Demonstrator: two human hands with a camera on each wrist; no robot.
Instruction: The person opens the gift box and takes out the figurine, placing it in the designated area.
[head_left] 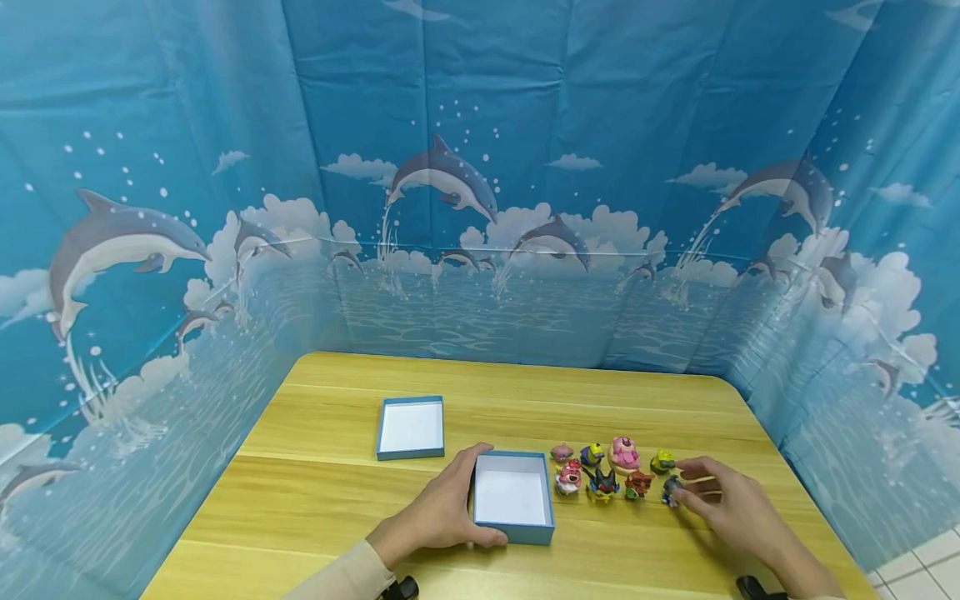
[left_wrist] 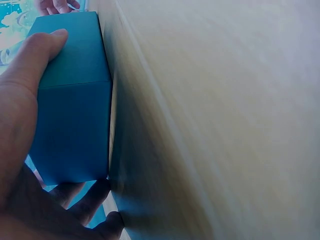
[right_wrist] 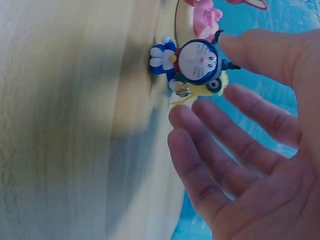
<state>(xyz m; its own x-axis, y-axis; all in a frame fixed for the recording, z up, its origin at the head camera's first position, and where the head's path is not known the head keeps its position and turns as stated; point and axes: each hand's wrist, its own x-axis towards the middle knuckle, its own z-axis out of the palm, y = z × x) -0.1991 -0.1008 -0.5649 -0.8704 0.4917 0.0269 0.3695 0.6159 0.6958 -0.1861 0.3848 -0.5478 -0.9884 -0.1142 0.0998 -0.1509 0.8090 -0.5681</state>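
My left hand (head_left: 444, 507) grips a square blue box (head_left: 525, 533) by its left side, with the thumb along the near wall. The box stands on the table with its white inside facing up. In the left wrist view, the thumb lies on one wall of the box (left_wrist: 75, 130) and the fingers reach around its far end. My right hand (head_left: 726, 502) is spread around a small blue cat figurine (right_wrist: 197, 60) with dark horns, which stands upright. The thumb is close to a horn; whether it touches cannot be told. Behind it is a yellow-green figurine (head_left: 662, 461).
Several more figurines stand between the box and my right hand, among them a pink bear (head_left: 625, 454), a black-eared figure (head_left: 602, 485) and a reddish one (head_left: 638, 483). A blue lid (head_left: 411, 427) lies inside-up at the back left. A dolphin-print curtain (head_left: 480, 317) surrounds the wooden table (head_left: 300, 500).
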